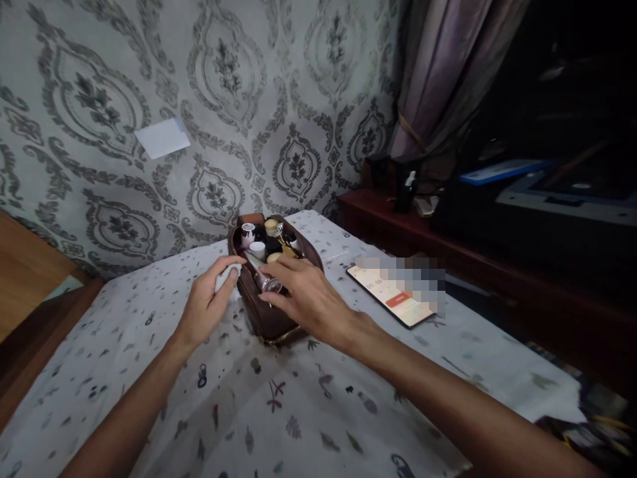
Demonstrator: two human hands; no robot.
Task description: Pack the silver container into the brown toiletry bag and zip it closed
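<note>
A brown zippered cosmetics bag [271, 322] stands unzipped on the patterned cloth, filled with several small jars and bottles. My left hand [204, 302] is closed around a crumpled pale wipe or cloth [227, 280], and its fingertips are at the bag's left rim. Over the bag's near end, my right hand [316, 299] grips a pale, silvery tube [259, 272] between thumb and fingers. The tube lies slanted across the opening. A white-capped container [257, 248] and a yellowish-lidded jar [271, 226] show behind it. My right fingers partly cover the other contents.
A lit phone [385, 299] lies to the right of the bag on the white patterned cloth [239, 411]. Beyond the right edge is a dark red shelf [378, 219] holding a dark bottle [405, 191]. Patterned wallpaper rises behind, with a wooden panel [34, 279] at left.
</note>
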